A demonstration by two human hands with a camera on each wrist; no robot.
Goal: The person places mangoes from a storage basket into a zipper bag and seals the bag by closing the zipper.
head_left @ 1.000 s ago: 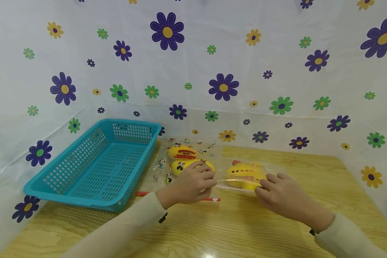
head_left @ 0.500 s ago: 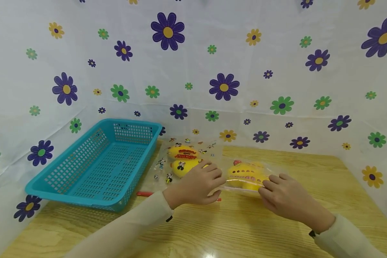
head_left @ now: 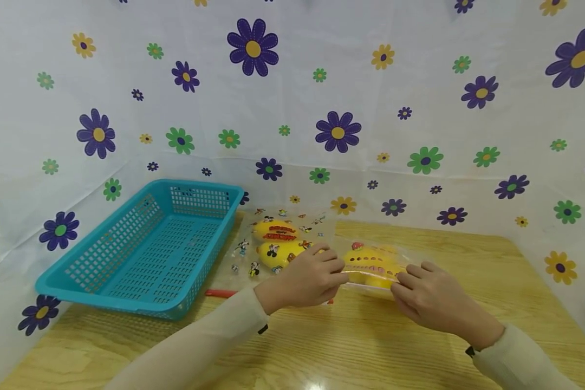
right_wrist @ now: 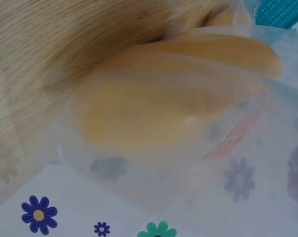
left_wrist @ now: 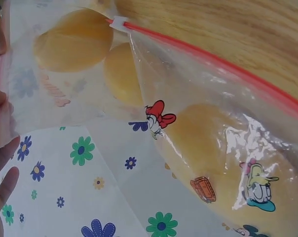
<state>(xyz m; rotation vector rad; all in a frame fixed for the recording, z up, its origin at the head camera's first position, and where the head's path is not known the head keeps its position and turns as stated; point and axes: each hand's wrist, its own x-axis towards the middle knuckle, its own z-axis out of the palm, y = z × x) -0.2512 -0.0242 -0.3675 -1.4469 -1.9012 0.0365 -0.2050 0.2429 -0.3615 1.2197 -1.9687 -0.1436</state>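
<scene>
A clear zip bag [head_left: 368, 261] with yellow oval fruits [left_wrist: 75, 42] in it lies at the middle right of the table in the head view. At its near left edge, my left hand [head_left: 304, 279] pinches the zip strip [left_wrist: 2, 116]. My right hand [head_left: 431, 298] grips the near right corner, fingers bent over the edge. Partly behind my left hand lies another clear bag [head_left: 244, 260], printed with cartoon figures and holding yellow fruits [head_left: 283, 254]. Its red zip [left_wrist: 203, 52] carries a white slider [left_wrist: 119, 23]. In the right wrist view, bag film blurs the fruit.
A turquoise perforated basket [head_left: 114, 309] stands on the left of the wooden table [head_left: 361, 346], left of the printed bag. Flower-patterned white cloth [head_left: 292, 81] rises behind and at both sides of the table.
My left hand has slid to the right along the near edge of the bag, closer to my right hand. My right hand has shifted only slightly, still gripping the corner.
</scene>
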